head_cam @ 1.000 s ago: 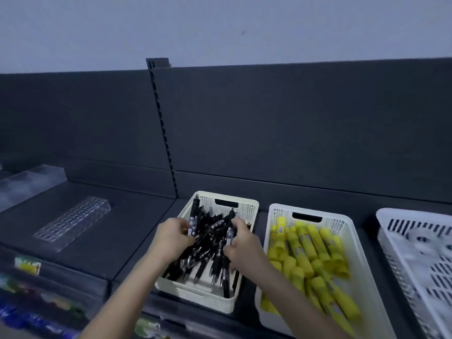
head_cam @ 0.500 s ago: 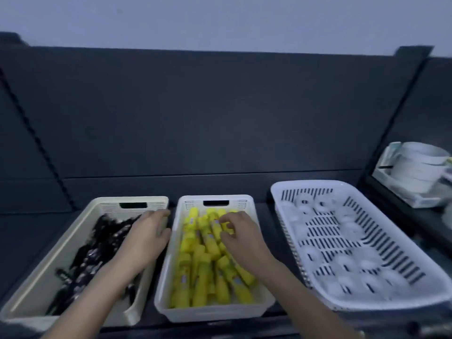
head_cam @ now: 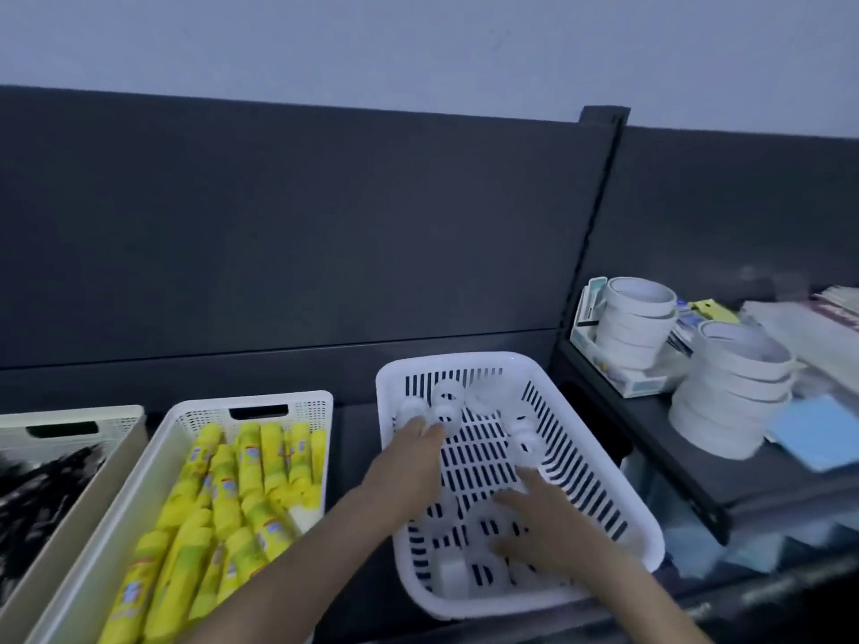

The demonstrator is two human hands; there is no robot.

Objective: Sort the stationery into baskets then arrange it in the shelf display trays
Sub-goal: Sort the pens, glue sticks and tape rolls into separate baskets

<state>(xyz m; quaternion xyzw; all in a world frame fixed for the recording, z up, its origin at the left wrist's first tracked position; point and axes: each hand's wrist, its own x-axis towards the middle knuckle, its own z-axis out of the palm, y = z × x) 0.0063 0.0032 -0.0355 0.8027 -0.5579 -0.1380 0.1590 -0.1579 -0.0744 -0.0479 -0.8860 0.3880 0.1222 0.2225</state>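
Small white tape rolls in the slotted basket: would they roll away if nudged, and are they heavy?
Probably light: each small white tape roll is a hollow ring. Round, so one on edge may roll, though the walls of the white slotted basket should stop it.

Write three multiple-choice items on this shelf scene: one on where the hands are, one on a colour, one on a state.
1. The left hand and right hand are both in which basket?
A the left one
B the middle one
C the white slotted basket

2. The sticks in the middle basket are:
A red
B yellow
C blue

3. The slotted basket is:
A upside down
B brimful
C partly filled

Answers:
1. C, both hands reach inside its rim.
2. B, the sticks are bright yellow.
3. C, small white rolls lie in it with bare slotted floor between them.
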